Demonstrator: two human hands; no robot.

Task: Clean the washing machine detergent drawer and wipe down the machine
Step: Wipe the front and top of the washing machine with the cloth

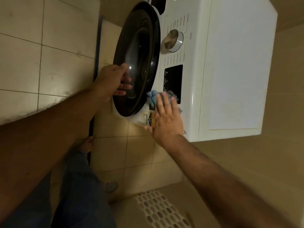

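— Report on the machine's position, please.

— One white washing machine [230,71], its far side and back close to beige walls; open tiled floor [24,63] runs along its front. The dark round door [138,58] stands proud of the front panel, rim edge near the control strip.

— Hands?

— Two. The right hand [166,117] lies flat, fingers straight and spread, pressing one blue cloth [153,97] against the front panel beside the black display [173,81], just off the door rim. The left hand [113,81] rests at the door's lower edge, fingers loosely curved on the glass; whether it actually grips, I cannot tell.

— Other items, counted?

— One silver dial [173,40], one round floor drain [111,186], one perforated mat [161,209] near the person's leg. Detergent drawer: not identifiable from here.
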